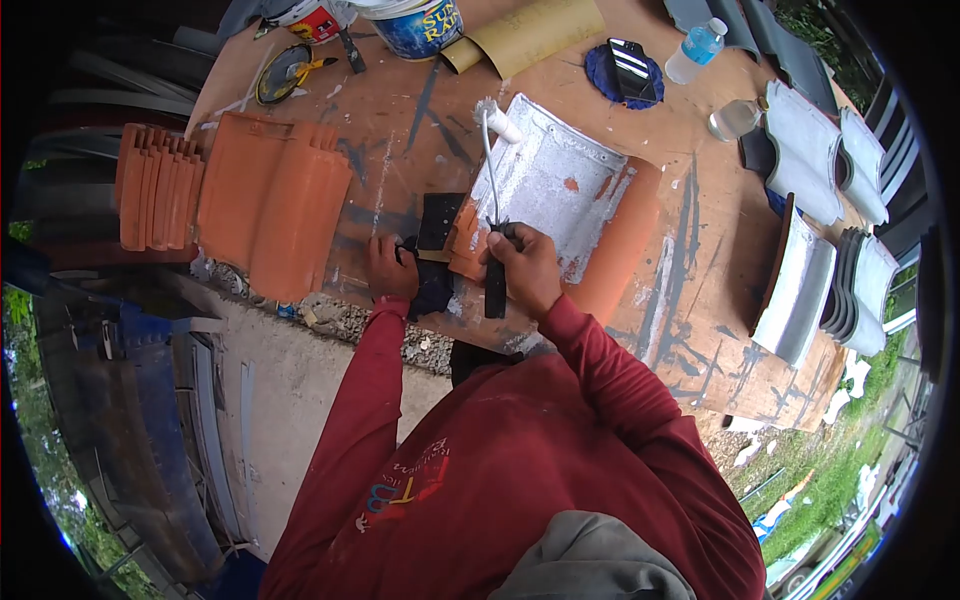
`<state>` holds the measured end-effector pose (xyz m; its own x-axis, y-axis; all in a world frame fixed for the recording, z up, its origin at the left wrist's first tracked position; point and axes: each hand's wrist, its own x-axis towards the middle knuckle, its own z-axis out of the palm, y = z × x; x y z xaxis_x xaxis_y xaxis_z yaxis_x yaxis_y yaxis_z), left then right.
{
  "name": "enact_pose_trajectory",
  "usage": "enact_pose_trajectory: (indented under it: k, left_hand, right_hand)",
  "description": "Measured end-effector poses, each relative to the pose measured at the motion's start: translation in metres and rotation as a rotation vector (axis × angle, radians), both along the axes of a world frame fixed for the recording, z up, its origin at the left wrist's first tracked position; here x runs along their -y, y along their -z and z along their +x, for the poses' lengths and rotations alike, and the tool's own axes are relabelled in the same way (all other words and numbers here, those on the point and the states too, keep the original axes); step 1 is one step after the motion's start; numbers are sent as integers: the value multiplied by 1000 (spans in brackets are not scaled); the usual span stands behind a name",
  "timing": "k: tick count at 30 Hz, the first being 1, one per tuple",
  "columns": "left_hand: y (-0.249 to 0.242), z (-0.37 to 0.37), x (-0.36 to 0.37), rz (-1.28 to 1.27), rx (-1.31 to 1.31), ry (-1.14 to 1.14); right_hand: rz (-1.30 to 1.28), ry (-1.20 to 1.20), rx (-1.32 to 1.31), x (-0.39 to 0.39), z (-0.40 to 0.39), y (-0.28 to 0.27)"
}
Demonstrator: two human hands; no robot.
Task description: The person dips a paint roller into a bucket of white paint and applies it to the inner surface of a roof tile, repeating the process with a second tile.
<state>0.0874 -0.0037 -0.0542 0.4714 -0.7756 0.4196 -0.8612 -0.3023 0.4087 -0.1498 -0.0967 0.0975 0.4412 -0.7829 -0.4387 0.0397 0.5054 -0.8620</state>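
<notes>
My right hand (525,265) is closed around the black handle of a small paint roller (503,124). Its bent wire reaches up to a white-coated sleeve at the upper left edge of a roof tile (612,235). White paint covers much of this tile, while orange clay shows along its right side and lower left corner. My left hand (392,268) lies left of the tile, fingers curled on a small black thing with a tan strip (432,256) beside it; I cannot tell what it is. A dark cloth (436,288) is bunched next to that hand.
Orange tiles (265,205) are stacked at left. Grey-white tiles (800,150) stand at right. Along the back are a paint bucket (415,28), a lid with a brush (285,73), a phone (630,68) and bottles (697,50). The wooden table (690,330) is paint-streaked.
</notes>
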Motion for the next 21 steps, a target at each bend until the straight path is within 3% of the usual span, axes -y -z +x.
enact_pose_trajectory:
  k: [4, 6, 8, 12, 14, 19, 21]
  left_hand:
    - [-2, 2, -3, 74, -38, -24]
    - [-2, 0, -1, 73, -59, -25]
    - [1, 1, 0, 16, -33, -6]
    - [-3, 0, -1, 30, -66, -19]
    - [2, 1, -3, 60, -49, -35]
    - [2, 2, -4, 81, -83, -36]
    - [5, 3, -5, 58, -56, -35]
  right_hand:
    - [-51, -8, 30, 9, -10, 1]
    - [125, -90, 92, -8, -25, -18]
    - [142, -128, 22, -20, -47, -26]
    - [-299, -222, -484, -7, -121, -27]
    - [-931, -159, -738, 12, -156, -39]
    - [-1043, -335, -1167, 60, -213, -97]
    - [-1031, -417, -1188, 74, -208, -97]
